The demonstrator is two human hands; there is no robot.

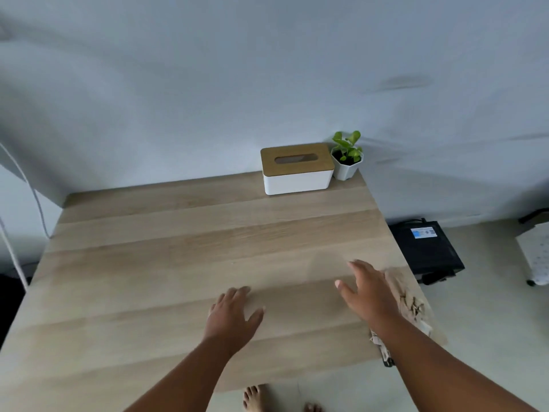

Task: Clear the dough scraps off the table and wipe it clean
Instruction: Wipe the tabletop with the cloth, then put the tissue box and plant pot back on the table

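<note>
Table (178, 263): beige cloth (407, 295) just beyond right hand (371, 295).

Head-worn view, steeply down over the table (184, 233), near.

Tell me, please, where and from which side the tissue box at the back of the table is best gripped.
Grip the tissue box across its white short ends, from above and the front. The potted plant crowds its right end, so the wooden lid's front edge is likely easier.
</note>
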